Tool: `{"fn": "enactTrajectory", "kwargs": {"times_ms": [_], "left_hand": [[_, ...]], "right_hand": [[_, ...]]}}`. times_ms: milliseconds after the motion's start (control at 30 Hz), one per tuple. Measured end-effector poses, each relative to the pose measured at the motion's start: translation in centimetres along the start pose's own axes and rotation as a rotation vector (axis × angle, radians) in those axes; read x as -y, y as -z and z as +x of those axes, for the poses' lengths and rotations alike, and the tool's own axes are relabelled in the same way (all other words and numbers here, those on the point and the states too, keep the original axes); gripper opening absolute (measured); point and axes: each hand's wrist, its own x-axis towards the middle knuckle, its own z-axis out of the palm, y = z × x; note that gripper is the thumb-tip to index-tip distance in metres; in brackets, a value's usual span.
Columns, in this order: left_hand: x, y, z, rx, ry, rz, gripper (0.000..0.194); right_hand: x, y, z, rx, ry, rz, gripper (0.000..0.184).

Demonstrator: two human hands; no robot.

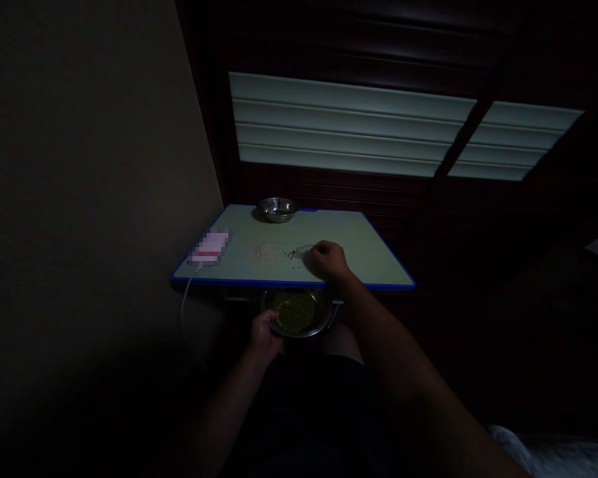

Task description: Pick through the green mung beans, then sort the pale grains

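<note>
My left hand (265,336) grips the near left rim of a metal bowl (323,323), thumb over the edge. This bowl sits just below the table's front edge and holds a heap of small green beans (296,312). My right hand (330,259) is closed over the tabletop, fingers curled together; what they hold, if anything, I cannot make out. A greyish patch lies just left of its fingertips, too dim to name. Beside it are scattered small dark beans (294,253). Further left spreads a thin pile of pale grains (262,253).
The pale green table (339,229) has a blue edge. At its back stands another metal bowl (278,210). A blurred-out phone-like object (210,246) lies at the left with a white cable (183,302) hanging off the edge. A wall rises at left, dark slatted doors behind.
</note>
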Motion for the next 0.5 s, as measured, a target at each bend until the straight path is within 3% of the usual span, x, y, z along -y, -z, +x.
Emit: {"fn": "enactTrajectory", "kwargs": {"times_ms": [233, 500], "left_hand": [[0.07, 0.21, 0.31, -0.006, 0.018, 0.018, 0.042], [-0.02, -0.17, 0.06, -0.006, 0.001, -0.007, 0.044]], "right_hand": [[-0.54, -0.35, 0.23, 0.080, 0.110, 0.093, 0.018], [-0.09, -0.02, 0.00, 0.076, 0.087, 0.167, 0.017]]}}
